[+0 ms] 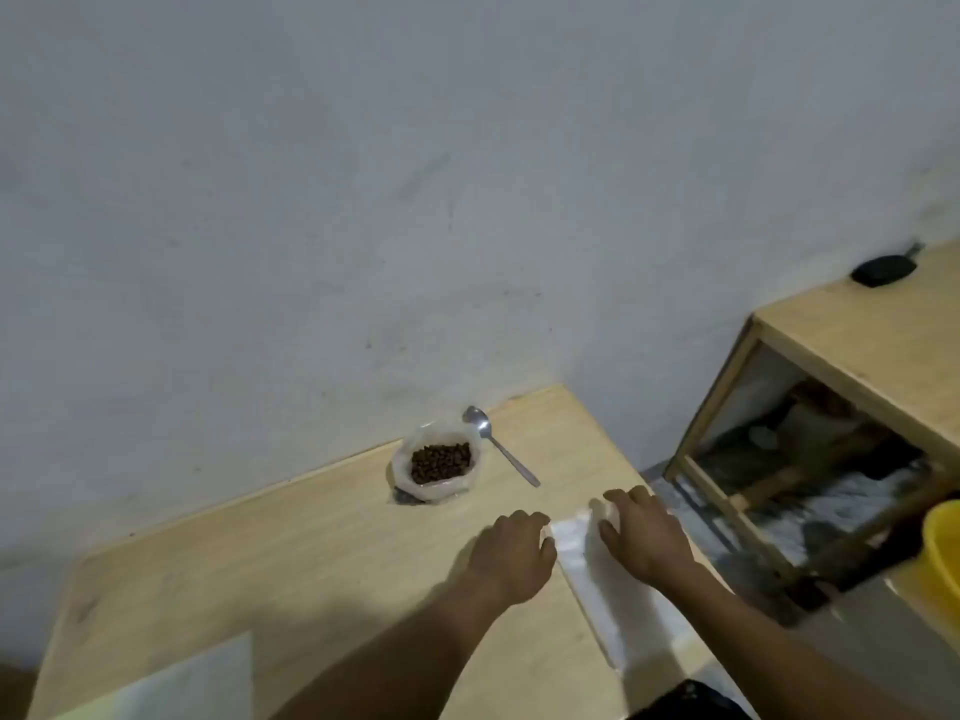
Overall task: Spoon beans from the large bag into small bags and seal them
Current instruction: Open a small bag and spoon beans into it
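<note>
A: Wooden table (260,553) w/ the large bag (437,467) of brown beans (441,462) open near its far edge, spoon (498,445) just beside it.

B: Hands?

A: Both at the right edge on a stack of small clear bags (602,574). Left hand (511,556) fingers curled at the stack's left side; right hand (644,537) flat on top, fingers slightly spread.

brown beans (441,462), silver spoon (500,445), yellow tub (943,543)
</note>
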`<state>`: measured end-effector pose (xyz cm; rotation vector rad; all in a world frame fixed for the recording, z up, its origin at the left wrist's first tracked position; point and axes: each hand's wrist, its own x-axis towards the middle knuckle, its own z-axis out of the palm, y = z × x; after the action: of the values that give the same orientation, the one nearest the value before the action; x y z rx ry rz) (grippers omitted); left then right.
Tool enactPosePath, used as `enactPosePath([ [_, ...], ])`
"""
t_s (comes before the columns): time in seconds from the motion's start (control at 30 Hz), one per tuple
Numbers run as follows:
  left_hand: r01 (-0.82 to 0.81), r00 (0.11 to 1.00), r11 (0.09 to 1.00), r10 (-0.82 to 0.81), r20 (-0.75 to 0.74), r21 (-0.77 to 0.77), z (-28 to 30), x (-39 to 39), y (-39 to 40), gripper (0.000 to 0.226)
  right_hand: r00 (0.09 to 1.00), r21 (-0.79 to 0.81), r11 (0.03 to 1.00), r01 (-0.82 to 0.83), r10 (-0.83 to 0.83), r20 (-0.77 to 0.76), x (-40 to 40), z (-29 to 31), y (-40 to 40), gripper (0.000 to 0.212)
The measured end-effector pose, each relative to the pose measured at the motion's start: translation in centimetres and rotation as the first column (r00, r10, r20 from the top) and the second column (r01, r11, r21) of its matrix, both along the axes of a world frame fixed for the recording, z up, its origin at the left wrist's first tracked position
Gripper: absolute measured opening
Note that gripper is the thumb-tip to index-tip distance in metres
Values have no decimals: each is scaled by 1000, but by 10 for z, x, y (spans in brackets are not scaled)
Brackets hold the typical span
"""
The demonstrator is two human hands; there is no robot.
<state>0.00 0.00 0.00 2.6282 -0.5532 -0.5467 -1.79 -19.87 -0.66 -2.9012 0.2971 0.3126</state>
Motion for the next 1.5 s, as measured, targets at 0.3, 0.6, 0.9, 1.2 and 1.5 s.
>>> enactPosePath([
  [0.3, 172, 985, 967, -163, -59, 187, -13, -11, -17, 46, 978, 72, 975, 210, -208, -33, -25, -23, -12, 45],
  [0.6, -67, 982, 997, 59, -179, -36, -8, -10, -8, 51, 963, 508, 846, 162, -248, 107, -8, -6, 1, 14],
  [0.9, -870, 493, 198, 358, -793, -452, 66, 15, 44, 32, 990, 929, 368, 43, 109, -89, 41, 71, 68, 18],
  [1.2, -830, 485, -101, 355, -800, -548, 114, -9, 98, 19, 950, 983, 177, -52, 313, -6, 44, 101, 145, 39],
  [1.5, -860, 423, -90, 424, -801, -502, 96, -27, 110, 14, 928, 979, 203, 1, 364, -76, 39, 83, 158, 9],
])
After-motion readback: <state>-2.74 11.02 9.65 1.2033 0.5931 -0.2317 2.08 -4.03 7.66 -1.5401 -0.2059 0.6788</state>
